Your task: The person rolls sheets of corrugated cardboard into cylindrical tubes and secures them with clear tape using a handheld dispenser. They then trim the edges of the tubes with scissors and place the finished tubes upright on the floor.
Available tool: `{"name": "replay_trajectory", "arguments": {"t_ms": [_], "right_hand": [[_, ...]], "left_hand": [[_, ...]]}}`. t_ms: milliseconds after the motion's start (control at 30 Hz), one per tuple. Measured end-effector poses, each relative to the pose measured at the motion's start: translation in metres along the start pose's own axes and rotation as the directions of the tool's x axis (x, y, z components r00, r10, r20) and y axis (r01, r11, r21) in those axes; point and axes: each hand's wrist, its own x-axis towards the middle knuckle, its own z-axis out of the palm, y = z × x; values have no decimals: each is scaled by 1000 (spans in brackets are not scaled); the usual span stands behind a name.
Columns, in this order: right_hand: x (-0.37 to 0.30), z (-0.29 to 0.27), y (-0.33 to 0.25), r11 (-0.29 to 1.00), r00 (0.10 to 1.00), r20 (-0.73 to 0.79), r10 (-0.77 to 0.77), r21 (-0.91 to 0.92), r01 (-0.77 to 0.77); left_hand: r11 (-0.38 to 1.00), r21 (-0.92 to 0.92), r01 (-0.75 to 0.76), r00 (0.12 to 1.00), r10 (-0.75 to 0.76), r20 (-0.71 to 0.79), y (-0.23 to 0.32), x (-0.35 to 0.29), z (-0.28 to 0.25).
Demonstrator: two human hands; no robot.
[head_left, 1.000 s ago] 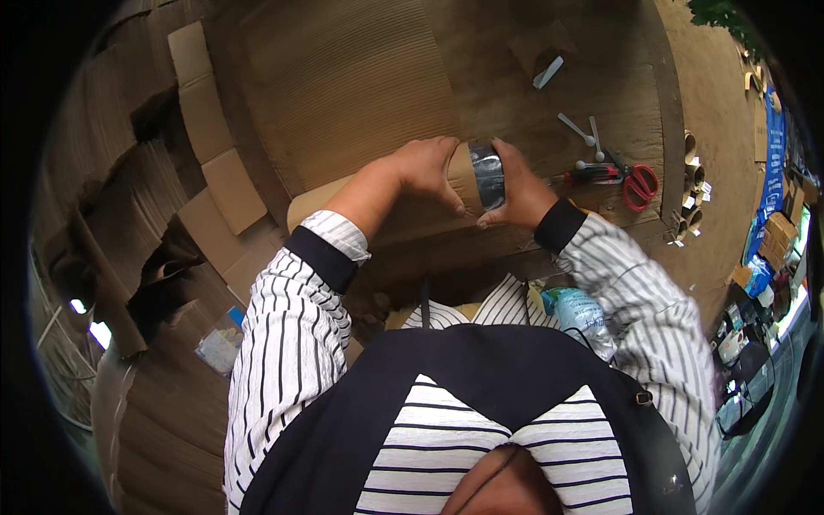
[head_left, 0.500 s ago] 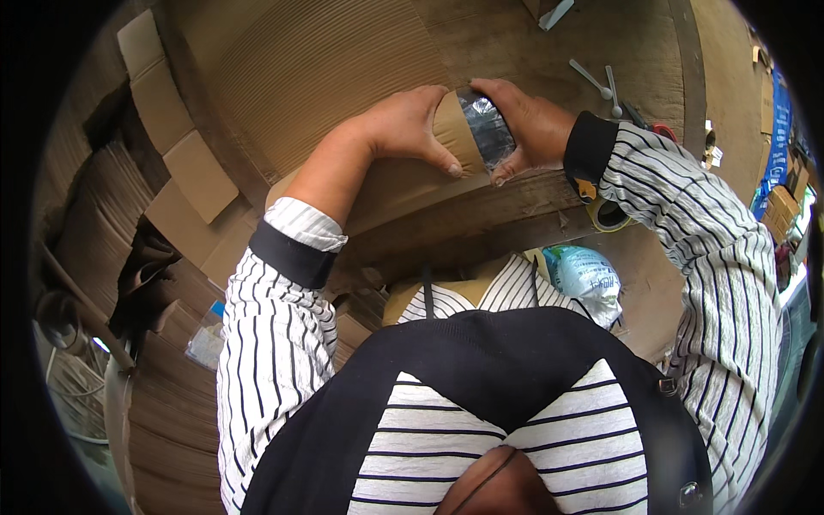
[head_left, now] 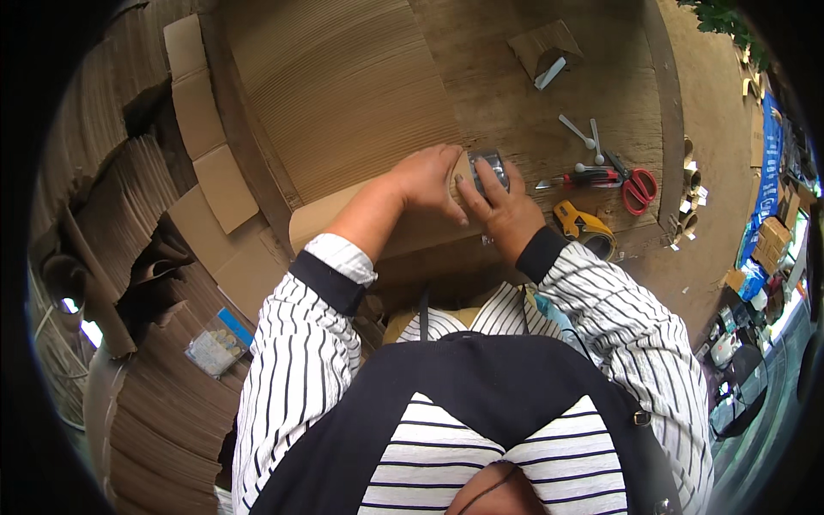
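Note:
A tan cardboard roll [head_left: 335, 213] lies across the near part of the table, with a shiny, silvery clear-looking band [head_left: 489, 160] around its right end. My left hand [head_left: 422, 182] is wrapped over the roll just left of that band, thumb on the near side. Bent over the shiny end, my right hand [head_left: 508, 215] has its fingers on the band and the roll's edge. Its thumb is partly hidden. Beyond the roll spreads a ribbed corrugated cardboard sheet [head_left: 343, 86].
On the table's right are red-handled scissors [head_left: 639, 190], a red cutter knife [head_left: 592, 177], a yellow tape dispenser [head_left: 584, 225] and small white plastic spoons [head_left: 577, 133]. Farther back lie a cardboard scrap [head_left: 547, 41] and a white strip [head_left: 551, 74]. Stacked cardboard [head_left: 163, 421] fills the left.
Both hands and the roll have come lower in the view. My right hand has shifted from gripping around the band to lying over it. The scissors and tape dispenser now show more fully.

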Motion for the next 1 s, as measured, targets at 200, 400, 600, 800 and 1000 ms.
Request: {"name": "replay_trajectory", "arguments": {"t_ms": [200,400,600,800,1000], "right_hand": [[19,-16,3,996,973,221,66,51,-79],[49,-43,6,986,912,396,110,72,-151],[81,-61,14,978,864,486,131,79,-193],[98,-51,41,976,904,428,3,195,-96],[145,-57,55,948,770,637,-25,260,-185]], "left_hand": [[1000,-25,16,995,-13,95,-8,14,-16],[993,-96,64,977,-43,209,-19,33,-33],[970,-241,1,999,-9,-32,-28,21,-40],[929,356,103,914,53,-403,24,-28,2],[975,172,142,974,-106,-201,17,-2,-35]]}}
